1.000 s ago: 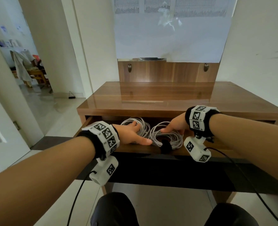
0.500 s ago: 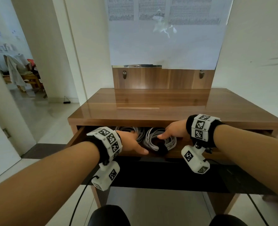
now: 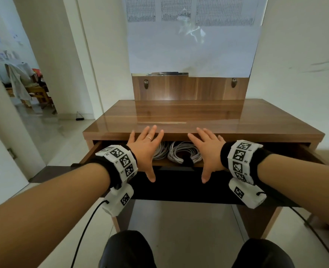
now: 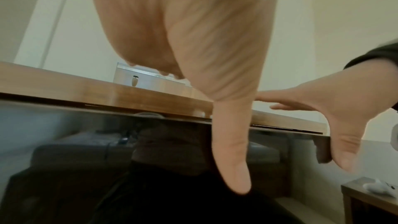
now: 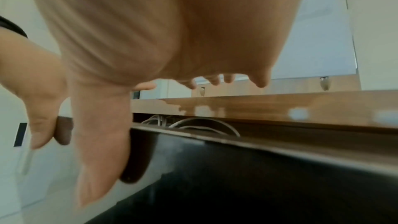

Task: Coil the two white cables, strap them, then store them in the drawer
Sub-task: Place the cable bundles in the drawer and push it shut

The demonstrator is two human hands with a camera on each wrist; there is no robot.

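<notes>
- Two bare hands hang spread above the front of a wooden desk (image 3: 256, 122), whose glossy top fills the middle of the head view.
- Under the desk top, the drawer (image 3: 175, 163) stands part-way out, its dark glossy front panel facing the person.
- Left hand (image 3: 146, 149) is held palm down over the left part of the drawer, fingers straight and fanned apart, thumb pointing down across the dark front; it grips nothing. A ring shows on one finger.
- Right hand (image 3: 208, 151) mirrors it over the right part of the drawer, fingers splayed and straight, thumb hanging down; it too holds nothing.
- Right coiled cable (image 3: 184, 153) lies flat in the drawer, in the gap between the two hands and below them; whether either hand touches it cannot be told. A black strap (image 3: 187, 161) wraps its near edge.
- Left coiled cable (image 3: 160, 151) lies just beside the first, touching or nearly so, with most of it hidden under the left hand.
- From the right wrist view, loops of white cable (image 5: 204, 123) show in the slot between the desk top and the drawer front, below the fingertips (image 5: 260, 81).
</notes>
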